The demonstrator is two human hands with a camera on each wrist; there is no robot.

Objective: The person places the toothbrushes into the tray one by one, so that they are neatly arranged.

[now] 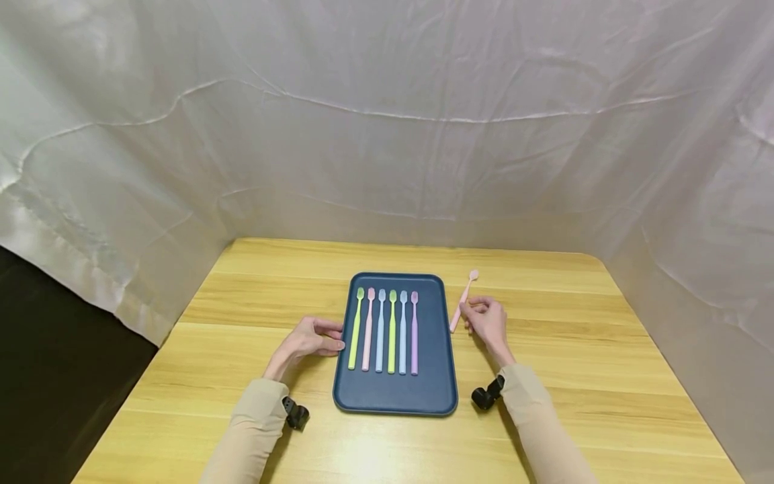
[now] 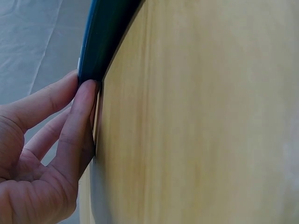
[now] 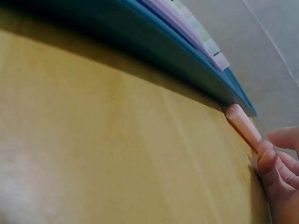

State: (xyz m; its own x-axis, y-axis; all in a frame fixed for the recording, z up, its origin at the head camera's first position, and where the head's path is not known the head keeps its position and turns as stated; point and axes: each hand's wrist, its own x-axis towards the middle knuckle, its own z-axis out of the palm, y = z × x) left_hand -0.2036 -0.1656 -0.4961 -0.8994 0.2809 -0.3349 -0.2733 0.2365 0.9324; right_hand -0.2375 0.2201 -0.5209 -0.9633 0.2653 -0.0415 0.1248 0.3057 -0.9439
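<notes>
A dark blue tray [image 1: 423, 396] lies on the table with several toothbrushes side by side in it, heads toward the far end. From left they run yellow-green, pink, light blue, yellow-green, light blue, and a purple toothbrush [image 1: 414, 336] at the right of the row. At the tray's left edge, my left hand [image 1: 311, 338] pinches the rim; the left wrist view shows thumb and fingertips on the rim [image 2: 100, 42]. Right of the tray, my right hand [image 1: 486, 321] pinches a pink toothbrush [image 1: 461, 306] by its handle. That handle's end [image 3: 238, 119] is close beside the tray's right side.
The wooden table [image 1: 574, 349] extends around the tray on all sides. A pale curtain [image 1: 411, 168] hangs behind the table and along its sides. Small black cameras [image 1: 484, 398] sit on both wrists.
</notes>
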